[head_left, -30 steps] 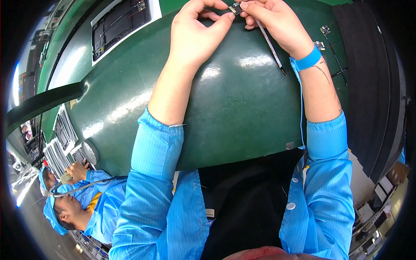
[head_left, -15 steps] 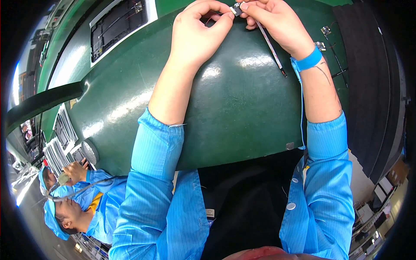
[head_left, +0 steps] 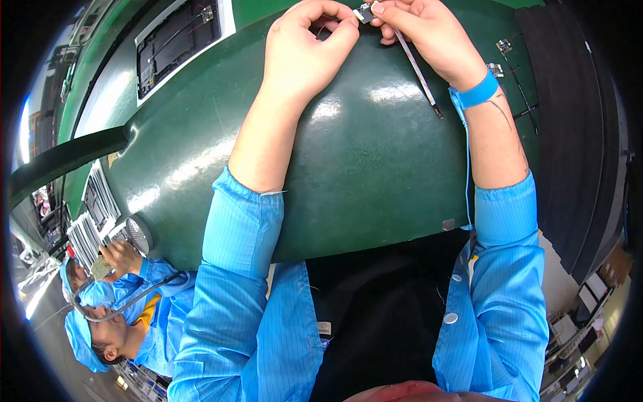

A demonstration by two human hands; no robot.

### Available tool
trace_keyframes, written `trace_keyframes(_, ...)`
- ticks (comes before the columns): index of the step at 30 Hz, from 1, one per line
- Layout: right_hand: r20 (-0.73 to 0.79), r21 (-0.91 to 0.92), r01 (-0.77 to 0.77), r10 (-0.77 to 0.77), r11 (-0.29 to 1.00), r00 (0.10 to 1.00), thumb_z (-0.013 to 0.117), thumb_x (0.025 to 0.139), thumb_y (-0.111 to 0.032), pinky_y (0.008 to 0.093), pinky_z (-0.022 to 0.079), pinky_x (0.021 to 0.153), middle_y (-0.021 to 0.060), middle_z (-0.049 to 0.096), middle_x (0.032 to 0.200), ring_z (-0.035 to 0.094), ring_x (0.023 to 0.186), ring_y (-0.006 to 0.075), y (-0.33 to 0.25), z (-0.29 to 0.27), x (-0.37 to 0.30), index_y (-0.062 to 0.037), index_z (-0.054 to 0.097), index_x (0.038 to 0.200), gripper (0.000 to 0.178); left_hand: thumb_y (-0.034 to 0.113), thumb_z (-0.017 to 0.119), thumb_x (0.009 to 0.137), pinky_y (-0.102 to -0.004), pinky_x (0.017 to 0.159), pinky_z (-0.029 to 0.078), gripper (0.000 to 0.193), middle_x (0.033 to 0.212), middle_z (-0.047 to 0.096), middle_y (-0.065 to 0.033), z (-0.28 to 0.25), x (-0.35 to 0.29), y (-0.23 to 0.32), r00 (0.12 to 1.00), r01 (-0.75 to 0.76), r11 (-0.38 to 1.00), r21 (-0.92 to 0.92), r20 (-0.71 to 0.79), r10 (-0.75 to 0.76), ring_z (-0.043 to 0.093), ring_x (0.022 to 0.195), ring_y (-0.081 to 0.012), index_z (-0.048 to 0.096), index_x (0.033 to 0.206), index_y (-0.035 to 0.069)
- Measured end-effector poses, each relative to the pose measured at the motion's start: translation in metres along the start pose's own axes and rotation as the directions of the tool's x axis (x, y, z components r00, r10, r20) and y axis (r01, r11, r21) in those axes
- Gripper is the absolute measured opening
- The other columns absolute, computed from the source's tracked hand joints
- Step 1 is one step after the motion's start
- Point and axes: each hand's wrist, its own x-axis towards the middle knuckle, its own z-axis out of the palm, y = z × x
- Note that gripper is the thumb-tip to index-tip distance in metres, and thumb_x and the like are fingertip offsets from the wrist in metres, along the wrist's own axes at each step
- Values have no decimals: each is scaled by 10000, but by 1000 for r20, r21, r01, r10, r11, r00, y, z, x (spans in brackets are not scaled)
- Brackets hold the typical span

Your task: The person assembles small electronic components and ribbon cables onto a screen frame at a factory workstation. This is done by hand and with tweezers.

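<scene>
Both my hands meet at the far edge of the dark green table point(head_left: 362, 174). My left hand point(head_left: 305, 47) and my right hand point(head_left: 429, 33) pinch between them a small grey electronic part point(head_left: 365, 11) at the top of the view. A thin flat ribbon cable point(head_left: 416, 67) hangs from the part and trails across the table toward my right wrist. That wrist wears a blue strap point(head_left: 477, 94) with a thin blue cord running down to my sleeve.
A white-framed tray of dark parts point(head_left: 177, 37) lies far left on the table. Small loose parts with thin wires point(head_left: 506, 57) lie to the right, beside a black mat point(head_left: 569, 120). Another person in blue clothes and cap point(head_left: 114, 301) works at lower left.
My fingers have shifted slightly around the small part; hands and cable stay in the same place.
</scene>
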Motion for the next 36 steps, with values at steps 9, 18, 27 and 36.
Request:
trace_keyframes(9, 5, 24, 2, -2, 1000, 1000, 627, 1009, -78, 218, 528, 701, 33, 692, 947, 617, 747, 81, -2, -2, -2, -17, 638, 1132, 137, 24, 692, 907, -229, 718, 497, 38, 867, 692, -16, 2, 0, 4, 999, 54, 998, -33, -7, -54, 615, 775, -74, 694, 946, 21)
trace_keyframes(18, -7, 26, 13, -13, 1000, 1000, 634, 1005, -78, 220, 532, 704, 42, 702, 947, 627, 749, 86, -5, -3, -4, -8, 635, 1136, 148, 36, 690, 897, -230, 710, 494, 46, 841, 691, -10, 4, 0, 8, 999, 18, 999, 35, -51, -16, 615, 759, -75, 696, 940, 20)
trace_keyframes(27, 26, 57, 4, -5, 998, 1000, 645, 991, -55, 225, 545, 722, 58, 714, 957, 648, 770, 96, -9, -5, -9, 2, 643, 1115, 136, 35, 688, 898, -234, 700, 496, 44, 834, 694, -13, 8, -3, 14, 998, 45, 996, 72, -52, -41, 617, 751, -74, 699, 937, 18)
trace_keyframes(36, -47, 57, 17, -14, 998, 999, 633, 1004, -82, 231, 550, 716, 52, 703, 952, 649, 768, 105, -10, -11, -13, -5, 630, 1139, 155, 44, 685, 948, -219, 722, 495, 52, 867, 700, -19, 18, 0, 24, 991, 97, 995, -5, -87, -97, 630, 777, -73, 689, 991, 15)
